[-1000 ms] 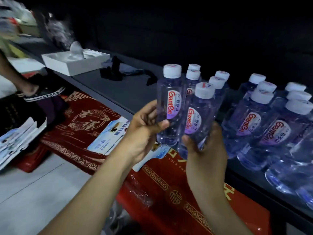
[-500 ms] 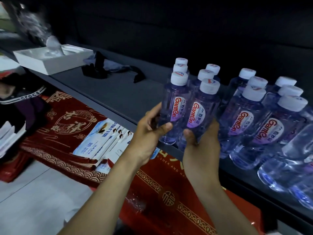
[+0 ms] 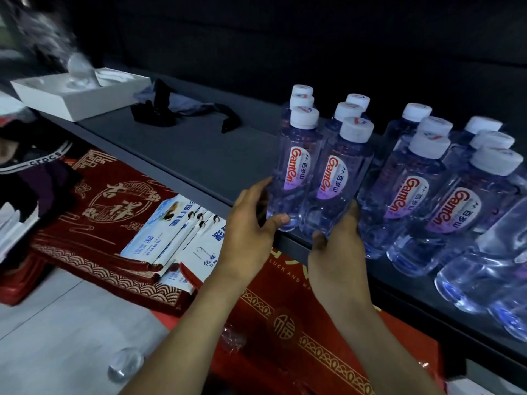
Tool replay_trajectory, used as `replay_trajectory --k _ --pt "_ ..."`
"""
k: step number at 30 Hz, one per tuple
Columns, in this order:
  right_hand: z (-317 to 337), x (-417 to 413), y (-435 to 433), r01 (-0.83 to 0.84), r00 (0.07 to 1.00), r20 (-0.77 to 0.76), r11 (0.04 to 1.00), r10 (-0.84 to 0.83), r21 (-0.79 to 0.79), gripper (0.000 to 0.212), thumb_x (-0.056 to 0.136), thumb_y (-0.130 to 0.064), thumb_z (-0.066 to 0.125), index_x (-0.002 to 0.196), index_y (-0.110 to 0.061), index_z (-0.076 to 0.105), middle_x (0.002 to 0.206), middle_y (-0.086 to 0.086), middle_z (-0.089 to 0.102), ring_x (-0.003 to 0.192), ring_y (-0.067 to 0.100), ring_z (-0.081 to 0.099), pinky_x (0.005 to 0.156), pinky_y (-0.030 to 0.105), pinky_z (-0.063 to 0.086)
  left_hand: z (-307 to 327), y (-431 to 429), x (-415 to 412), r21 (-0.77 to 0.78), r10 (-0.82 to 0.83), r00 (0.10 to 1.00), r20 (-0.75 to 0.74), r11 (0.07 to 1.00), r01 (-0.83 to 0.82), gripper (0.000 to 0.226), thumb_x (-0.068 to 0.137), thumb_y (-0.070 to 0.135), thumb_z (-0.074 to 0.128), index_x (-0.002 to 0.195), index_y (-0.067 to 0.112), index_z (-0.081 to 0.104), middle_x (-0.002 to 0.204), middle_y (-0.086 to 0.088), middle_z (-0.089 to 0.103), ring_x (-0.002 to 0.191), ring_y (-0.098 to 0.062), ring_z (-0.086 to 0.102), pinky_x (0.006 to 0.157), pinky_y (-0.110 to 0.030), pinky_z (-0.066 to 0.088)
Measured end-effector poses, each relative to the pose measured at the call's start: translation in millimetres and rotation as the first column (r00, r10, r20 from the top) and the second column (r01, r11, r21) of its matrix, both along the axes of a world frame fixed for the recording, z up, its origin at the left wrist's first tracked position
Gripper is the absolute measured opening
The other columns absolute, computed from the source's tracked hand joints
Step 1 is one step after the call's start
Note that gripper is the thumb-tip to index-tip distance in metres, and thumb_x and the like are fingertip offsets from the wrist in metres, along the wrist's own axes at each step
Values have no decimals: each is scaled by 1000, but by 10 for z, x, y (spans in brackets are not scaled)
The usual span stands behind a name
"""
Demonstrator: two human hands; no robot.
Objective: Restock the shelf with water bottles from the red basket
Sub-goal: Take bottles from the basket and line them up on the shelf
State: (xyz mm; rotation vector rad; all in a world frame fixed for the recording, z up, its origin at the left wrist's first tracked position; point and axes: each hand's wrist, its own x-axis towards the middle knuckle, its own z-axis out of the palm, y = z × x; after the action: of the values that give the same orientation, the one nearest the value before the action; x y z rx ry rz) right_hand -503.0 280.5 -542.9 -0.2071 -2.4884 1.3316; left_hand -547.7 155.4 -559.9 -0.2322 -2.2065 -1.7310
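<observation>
Two clear water bottles with white caps and red-lettered labels stand at the front edge of the dark grey shelf (image 3: 199, 155). My left hand (image 3: 251, 232) grips the left water bottle (image 3: 296, 172) low on its side. Around the base of the right water bottle (image 3: 339, 183) my right hand (image 3: 339, 246) is wrapped. Both bottles sit at the front of two rows of like bottles (image 3: 350, 112). More bottles (image 3: 422, 178) fill the shelf to the right. No red basket shows in this view.
A white tray (image 3: 77, 95) and a dark cloth (image 3: 171, 109) lie on the shelf's left part. Below the shelf lie red patterned boxes (image 3: 94, 201), white and blue packets (image 3: 171, 232) and a clear round object (image 3: 125, 364) on the pale floor.
Both hands moved the two bottles forward and down onto the shelf's front edge. The bottles went from held in the air to standing in line with the rows.
</observation>
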Motion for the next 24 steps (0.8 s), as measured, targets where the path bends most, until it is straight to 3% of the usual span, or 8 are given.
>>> replay_trajectory --k 6,10,13,16,19,21,22,24 --pt "55 -84 -7 25 999 27 996 -28 89 88 87 13 49 155 -16 1 142 13 47 119 16 57 103 35 48 -47 39 -123 -90 72 996 -50 993 -77 53 85 14 74 133 27 54 124 9 63 114 -4 61 99 -32 52" --pt "49 -146 -11 45 999 12 994 -46 100 87 83 16 51 152 -16 8 142 11 47 117 17 59 100 35 51 -50 70 -175 -115 81 993 -82 989 -90 55 86 14 73 136 23 53 127 7 62 115 -3 59 100 -21 49" --pt "67 -166 5 35 999 12 992 -36 118 82 88 12 51 153 -12 7 145 13 46 124 18 55 103 30 47 -30 72 -167 -182 75 993 -91 979 -91 55 89 17 70 140 22 49 124 11 56 112 2 52 92 -1 37" --pt "99 -110 72 1 998 58 984 -12 176 82 92 7 48 155 -10 -3 140 20 51 121 26 57 102 35 48 -10 23 -46 -338 19 996 -91 940 -49 58 98 22 58 151 26 33 128 7 52 118 -3 47 92 -8 33" --pt "157 100 139 -67 992 122 955 33 288 75 95 1 45 154 -3 -1 110 24 62 80 17 60 65 10 46 25 -96 166 -557 -3 995 -101 829 -54 60 103 29 46 156 22 19 135 -5 48 122 -18 49 93 -27 43" --pt "200 252 127 -129 980 189 927 65 352 68 99 -6 45 154 0 6 99 16 62 69 9 53 52 8 39 86 -182 294 -697 44 993 -113 709 -111 63 103 34 42 157 17 15 139 -8 44 123 -24 48 96 -36 47" --pt "208 311 110 -163 972 220 902 78 399 63 100 -10 45 153 0 12 106 16 62 76 14 58 57 10 40 124 -229 350 -747 80 990 -119 649 -142 63 103 36 41 157 15 15 140 -9 43 124 -26 47 98 -38 46" --pt "231 426 40 -223 957 279 825 83 520 60 101 -17 43 152 -4 14 130 19 55 106 28 61 81 32 51 212 -327 476 -819 148 979 -144 537 -201 63 102 38 40 156 13 19 143 -10 43 127 -29 44 102 -40 41"
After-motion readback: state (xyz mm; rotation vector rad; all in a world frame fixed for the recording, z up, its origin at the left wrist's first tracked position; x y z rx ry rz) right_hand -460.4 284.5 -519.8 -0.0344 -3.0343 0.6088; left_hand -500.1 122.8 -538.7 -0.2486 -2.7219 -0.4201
